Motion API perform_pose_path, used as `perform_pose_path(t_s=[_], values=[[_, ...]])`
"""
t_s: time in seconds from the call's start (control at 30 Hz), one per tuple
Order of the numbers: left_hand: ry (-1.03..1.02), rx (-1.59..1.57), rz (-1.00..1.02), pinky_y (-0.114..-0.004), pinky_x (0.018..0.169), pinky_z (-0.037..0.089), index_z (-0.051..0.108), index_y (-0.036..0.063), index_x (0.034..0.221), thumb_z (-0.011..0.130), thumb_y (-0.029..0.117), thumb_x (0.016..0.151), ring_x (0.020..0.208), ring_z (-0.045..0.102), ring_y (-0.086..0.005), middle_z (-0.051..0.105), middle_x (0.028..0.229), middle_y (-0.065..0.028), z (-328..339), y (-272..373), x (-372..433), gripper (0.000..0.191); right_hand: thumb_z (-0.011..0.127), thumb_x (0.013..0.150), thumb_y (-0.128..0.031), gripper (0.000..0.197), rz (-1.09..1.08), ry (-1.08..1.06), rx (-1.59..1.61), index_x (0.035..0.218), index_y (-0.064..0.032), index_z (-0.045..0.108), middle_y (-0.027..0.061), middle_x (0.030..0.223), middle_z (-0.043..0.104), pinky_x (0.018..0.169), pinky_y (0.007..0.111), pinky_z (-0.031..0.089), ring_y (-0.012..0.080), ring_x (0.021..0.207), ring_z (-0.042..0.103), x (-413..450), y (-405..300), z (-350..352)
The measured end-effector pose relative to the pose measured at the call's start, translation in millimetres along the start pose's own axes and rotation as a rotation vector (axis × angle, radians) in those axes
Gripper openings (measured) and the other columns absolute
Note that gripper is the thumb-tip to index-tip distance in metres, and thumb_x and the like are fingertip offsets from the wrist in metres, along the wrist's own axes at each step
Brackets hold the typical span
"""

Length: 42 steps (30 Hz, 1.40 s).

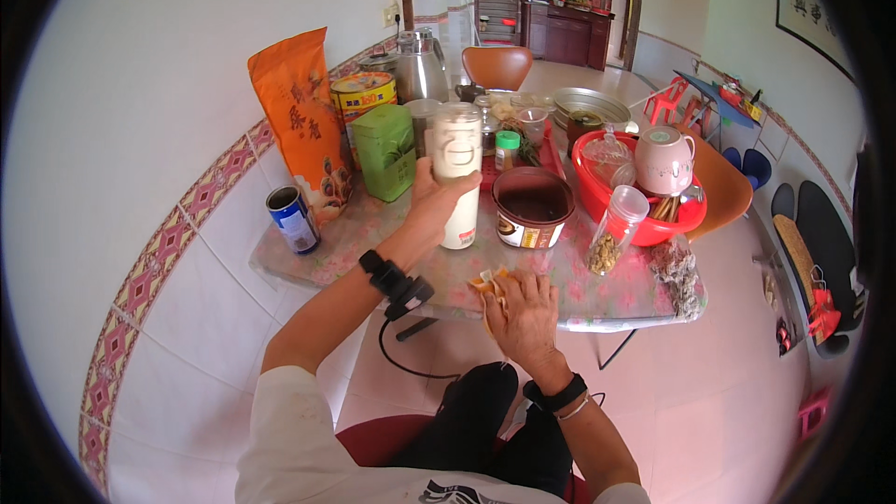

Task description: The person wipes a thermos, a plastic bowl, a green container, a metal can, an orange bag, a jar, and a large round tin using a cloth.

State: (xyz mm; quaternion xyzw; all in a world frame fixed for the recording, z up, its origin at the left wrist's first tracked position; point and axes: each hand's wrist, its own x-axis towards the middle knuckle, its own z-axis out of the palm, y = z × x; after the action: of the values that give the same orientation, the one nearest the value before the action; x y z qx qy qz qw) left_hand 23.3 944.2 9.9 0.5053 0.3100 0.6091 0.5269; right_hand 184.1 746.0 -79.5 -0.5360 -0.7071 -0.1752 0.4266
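Note:
My left hand (435,204) is wrapped around a tall cream-coloured bottle (458,224), which stands upright near the front of the table. Under the fingers of my right hand (523,311) is a crumpled orange-and-white cloth or wrapper (486,281), pressed at the table's front edge; most of it is hidden by the hand. Behind my right hand sits a brown tub (530,232) with its top uncovered. To the left of the bottle are a green tea tin (383,154) and an uncovered blue can (292,227).
A red plastic basin (595,213) holds a pink mug (663,157) and glassware. A lidded clear jar (605,248) leans before it, beside a crumpled plastic bag (677,276). An orange pouch (297,112) and a steel thermos jug (421,70) stand at the back left.

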Motion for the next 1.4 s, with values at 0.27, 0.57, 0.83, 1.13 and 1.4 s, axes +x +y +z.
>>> perform_pose_path(t_s=[0.27, 0.57, 0.83, 1.13, 1.4], values=[[0.100, 0.071, 0.145, -0.041, 0.098, 0.061, 0.052, 0.0066, 0.140, 0.096, 0.010, 0.090, 0.115, 0.071, -0.0229, 0.072, 0.130, -0.0112, 37, -38, 36, 0.067, 0.084, 0.095, -0.026, 0.030, -0.002, 0.000, -0.007, 0.118, -0.0082, 0.079, 0.0124, 0.122, 0.073, 0.091, 0.049, 0.049, 0.0353, 0.108, 0.067, -3, -3, 7], [-0.134, -0.069, 0.026, -0.042, 0.109, 0.058, 0.048, 0.0059, 0.154, 0.093, 0.015, 0.094, 0.128, 0.068, -0.0229, 0.069, 0.142, -0.0118, 24, -14, 6, 0.075, 0.082, 0.094, -0.027, 0.033, 0.013, -0.037, -0.047, 0.121, -0.0081, 0.079, 0.0126, 0.123, 0.073, 0.093, 0.050, 0.049, 0.0365, 0.108, 0.067, -6, 5, 7], [-0.293, 0.332, -0.067, -0.045, 0.122, 0.049, 0.041, -0.0055, 0.162, 0.096, 0.016, 0.081, 0.146, 0.057, -0.0343, 0.058, 0.156, -0.0249, -38, -14, 11, 0.100, 0.080, 0.096, -0.027, 0.032, 0.011, -0.046, -0.058, 0.122, -0.0089, 0.079, 0.0129, 0.125, 0.073, 0.094, 0.050, 0.049, 0.0361, 0.111, 0.066, -8, 6, 6], [0.515, 1.080, 0.404, -0.049, 0.124, 0.045, 0.040, -0.0058, 0.159, 0.100, 0.025, 0.077, 0.147, 0.055, -0.0409, 0.053, 0.157, -0.0296, -115, 19, 59, 0.106, 0.084, 0.093, -0.029, 0.049, -0.021, -0.140, -0.023, 0.134, -0.0045, 0.073, 0.0178, 0.134, 0.068, 0.098, 0.050, 0.048, 0.0396, 0.119, 0.062, -5, 2, -15], [0.403, 0.667, 0.185, -0.047, 0.108, 0.057, 0.050, -0.0100, 0.145, 0.101, 0.026, 0.068, 0.128, 0.070, -0.0406, 0.067, 0.139, -0.0303, -158, 1, 101, 0.099, 0.088, 0.091, -0.023, 0.070, -0.151, -0.350, 0.148, 0.150, 0.0035, 0.063, 0.0236, 0.147, 0.063, 0.109, 0.053, 0.047, 0.0440, 0.131, 0.059, 2, 15, -30]])
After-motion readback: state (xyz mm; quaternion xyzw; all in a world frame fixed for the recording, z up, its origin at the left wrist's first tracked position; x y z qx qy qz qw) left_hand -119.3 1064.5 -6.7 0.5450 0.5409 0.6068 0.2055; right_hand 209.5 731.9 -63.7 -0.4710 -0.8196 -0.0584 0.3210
